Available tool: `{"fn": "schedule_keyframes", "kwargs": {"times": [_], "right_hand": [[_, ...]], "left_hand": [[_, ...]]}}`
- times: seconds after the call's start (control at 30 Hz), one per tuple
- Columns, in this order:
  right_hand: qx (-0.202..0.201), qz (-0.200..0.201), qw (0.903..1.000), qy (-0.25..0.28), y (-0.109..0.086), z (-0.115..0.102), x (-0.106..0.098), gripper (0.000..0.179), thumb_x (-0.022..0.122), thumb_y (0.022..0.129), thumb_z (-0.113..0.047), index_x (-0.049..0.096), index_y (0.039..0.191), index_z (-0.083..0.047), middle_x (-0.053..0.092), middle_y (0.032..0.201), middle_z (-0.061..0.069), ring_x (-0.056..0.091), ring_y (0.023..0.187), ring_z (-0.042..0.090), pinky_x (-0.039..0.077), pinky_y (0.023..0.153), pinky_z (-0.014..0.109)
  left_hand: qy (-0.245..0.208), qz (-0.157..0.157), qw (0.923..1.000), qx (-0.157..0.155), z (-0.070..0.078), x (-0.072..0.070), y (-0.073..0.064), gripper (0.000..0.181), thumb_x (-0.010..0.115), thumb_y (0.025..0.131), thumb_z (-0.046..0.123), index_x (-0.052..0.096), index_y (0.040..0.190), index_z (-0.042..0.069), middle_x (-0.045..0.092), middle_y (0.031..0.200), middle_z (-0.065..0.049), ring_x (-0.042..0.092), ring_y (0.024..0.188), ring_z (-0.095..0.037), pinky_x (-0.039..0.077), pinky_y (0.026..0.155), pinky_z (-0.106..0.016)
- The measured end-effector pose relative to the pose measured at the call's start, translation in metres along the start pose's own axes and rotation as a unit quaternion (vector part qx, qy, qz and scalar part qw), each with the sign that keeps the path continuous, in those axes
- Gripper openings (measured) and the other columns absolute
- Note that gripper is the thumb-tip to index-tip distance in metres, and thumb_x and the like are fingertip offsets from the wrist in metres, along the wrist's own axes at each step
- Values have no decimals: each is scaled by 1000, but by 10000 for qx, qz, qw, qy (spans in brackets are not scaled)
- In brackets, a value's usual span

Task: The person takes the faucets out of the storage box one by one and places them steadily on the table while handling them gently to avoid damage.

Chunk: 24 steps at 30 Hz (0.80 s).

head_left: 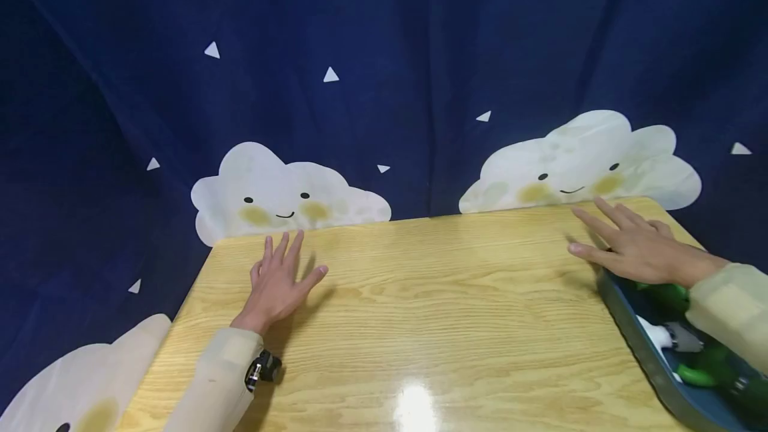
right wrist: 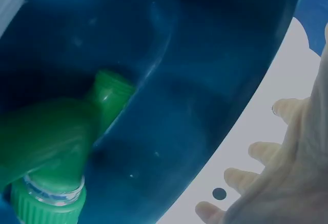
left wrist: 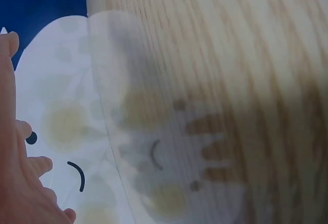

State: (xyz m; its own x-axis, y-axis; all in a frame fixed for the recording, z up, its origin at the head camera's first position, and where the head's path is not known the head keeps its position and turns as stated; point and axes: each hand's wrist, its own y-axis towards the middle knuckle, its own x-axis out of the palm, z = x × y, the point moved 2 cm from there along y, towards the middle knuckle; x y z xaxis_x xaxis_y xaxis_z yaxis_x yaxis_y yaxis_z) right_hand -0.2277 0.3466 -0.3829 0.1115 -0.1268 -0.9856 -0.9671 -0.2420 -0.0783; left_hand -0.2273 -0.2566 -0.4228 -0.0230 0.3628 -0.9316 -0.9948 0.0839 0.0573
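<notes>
My left hand (head_left: 279, 289) is above the left part of the wooden table (head_left: 456, 305), fingers spread and holding nothing. In the left wrist view, the fingers (left wrist: 37, 165) appear at the left edge, with their reflection on the shiny tabletop. My right hand (head_left: 642, 249) is over the far end of a dark blue plastic bin (head_left: 630, 339), its fingers stretched out with nothing between them. Inside the bin lie green plastic pieces; one has a ribbed green cap (right wrist: 48, 201) and a short tube end (right wrist: 110, 93). A white and grey piece (head_left: 669, 337) lies there too, partly hidden by the sleeve.
A dark blue curtain (head_left: 384, 52) with white triangles and smiling clouds hangs behind the table and down its left side. The bin stands along the table's right edge. A small dark device (head_left: 262, 369) is strapped on the left wrist.
</notes>
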Motion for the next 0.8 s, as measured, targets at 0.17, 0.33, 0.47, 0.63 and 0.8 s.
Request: {"fn": "schedule_keyframes", "kwargs": {"times": [0.17,0.33,0.47,0.63,0.8], "right_hand": [[52,-78,9999,43,-3,8,1,88,46,101,-66,11,168,-21,5,171,31,14,148,67,22,96,87],[130,-146,9996,180,-8,15,1,86,45,102,-64,9,168,-21,3,171,32,9,148,68,16,98,89],[210,-163,9996,128,-10,19,0,88,44,102,-65,10,168,-20,3,171,32,9,149,67,14,99,89],[293,-179,9994,58,-12,26,0,88,45,102,-66,11,168,-18,4,170,32,11,149,65,20,96,85],[352,-266,9990,48,-14,31,1,87,43,102,-66,10,168,-19,5,169,34,13,148,66,22,93,85]], "left_hand": [[-42,-31,10000,32,4,2,-2,96,46,94,78,2,167,36,2,177,-9,-13,163,-41,9,121,-74],[-162,28,9998,150,13,1,-2,94,47,94,76,4,167,35,3,177,-8,-11,163,-40,10,121,-74],[-233,46,9993,294,22,3,-4,92,48,95,75,5,167,37,5,177,-8,-11,163,-39,11,121,-74],[-312,49,9987,411,31,4,-7,92,49,95,74,6,167,36,6,177,-6,-12,164,-36,11,122,-72],[-358,30,9982,477,37,6,-8,92,50,96,73,8,167,33,6,177,-6,-11,164,-37,11,122,-73]]}}
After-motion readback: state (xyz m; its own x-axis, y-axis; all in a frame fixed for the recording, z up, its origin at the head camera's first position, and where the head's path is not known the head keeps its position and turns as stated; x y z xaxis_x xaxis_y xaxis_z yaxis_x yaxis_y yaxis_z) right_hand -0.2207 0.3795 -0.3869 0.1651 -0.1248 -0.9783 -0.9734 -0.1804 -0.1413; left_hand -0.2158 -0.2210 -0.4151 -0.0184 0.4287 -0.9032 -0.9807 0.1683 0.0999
